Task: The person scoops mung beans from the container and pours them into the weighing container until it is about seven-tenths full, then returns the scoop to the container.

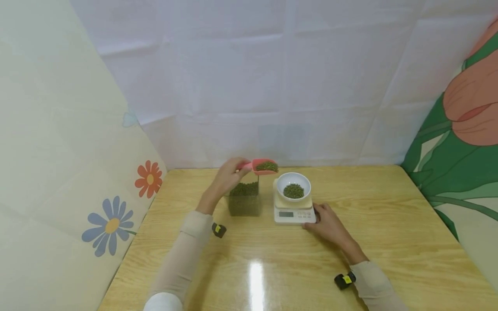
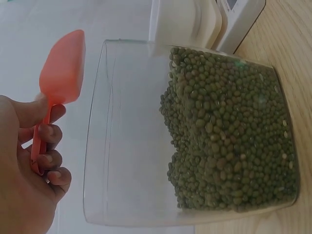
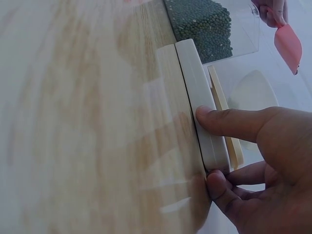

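Note:
My left hand (image 1: 229, 175) grips the handle of a pink scoop (image 2: 63, 68), thumb along it and fingers curled round. Green mung beans (image 1: 266, 166) lie in the scoop, which is held level above and beyond a clear container (image 2: 131, 131) partly filled with mung beans (image 2: 224, 141). To the container's right stands a white kitchen scale (image 1: 295, 219), bearing a white bowl (image 1: 282, 181) with a small heap of mung beans (image 1: 293, 191). My right hand (image 1: 330, 224) holds the scale's front right corner, thumb on its front face and fingertips at its side.
The wooden table (image 1: 280, 255) ends at a pale cloth backdrop (image 1: 249, 86). Flower-printed sheets (image 1: 58, 151) flank it left and right. Black wrist devices (image 1: 344, 280) with yellow marks are by both forearms.

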`<state>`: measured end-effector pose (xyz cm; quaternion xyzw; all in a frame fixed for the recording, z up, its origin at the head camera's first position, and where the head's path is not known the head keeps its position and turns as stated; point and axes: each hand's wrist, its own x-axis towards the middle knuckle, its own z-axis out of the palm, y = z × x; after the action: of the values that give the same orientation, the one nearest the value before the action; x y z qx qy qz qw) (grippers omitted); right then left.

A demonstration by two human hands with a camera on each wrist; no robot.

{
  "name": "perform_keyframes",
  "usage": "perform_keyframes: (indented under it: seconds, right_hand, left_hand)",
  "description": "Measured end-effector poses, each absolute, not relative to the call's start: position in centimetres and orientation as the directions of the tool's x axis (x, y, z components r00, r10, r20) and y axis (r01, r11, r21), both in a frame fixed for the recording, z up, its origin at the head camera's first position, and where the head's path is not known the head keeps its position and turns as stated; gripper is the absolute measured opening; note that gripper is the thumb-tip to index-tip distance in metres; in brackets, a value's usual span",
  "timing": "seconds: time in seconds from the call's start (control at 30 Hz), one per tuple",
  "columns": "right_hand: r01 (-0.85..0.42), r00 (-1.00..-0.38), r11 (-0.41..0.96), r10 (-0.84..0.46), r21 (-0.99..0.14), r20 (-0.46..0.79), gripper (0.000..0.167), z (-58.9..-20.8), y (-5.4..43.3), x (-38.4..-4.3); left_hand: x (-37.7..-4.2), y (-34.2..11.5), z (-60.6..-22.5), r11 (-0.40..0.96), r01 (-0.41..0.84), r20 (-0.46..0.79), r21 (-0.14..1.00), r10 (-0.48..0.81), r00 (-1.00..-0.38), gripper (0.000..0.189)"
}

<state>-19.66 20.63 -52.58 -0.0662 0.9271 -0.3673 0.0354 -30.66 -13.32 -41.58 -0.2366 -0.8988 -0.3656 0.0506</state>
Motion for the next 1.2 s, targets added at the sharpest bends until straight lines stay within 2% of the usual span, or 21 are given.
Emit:
perform_keyframes:
  seconds: [0.57,1.2]
  right_hand:
    - [-0.099,-0.989,0.727,-0.15,-0.68,-0.017,0.089,-52.7,20.7,-19.7]
    - [-0.098,-0.988,0.72,-0.151,-0.688,-0.017,0.091,-52.5,20.6,-19.6]
  left_hand:
    - [-30.9,-11.8,-41.6,0.617,0.459,0.238,0.64,0.409,-0.881,0.036]
    - [-31.1,-10.3,-41.7,0.665,0.48,0.213,0.572,0.445,-0.87,0.038]
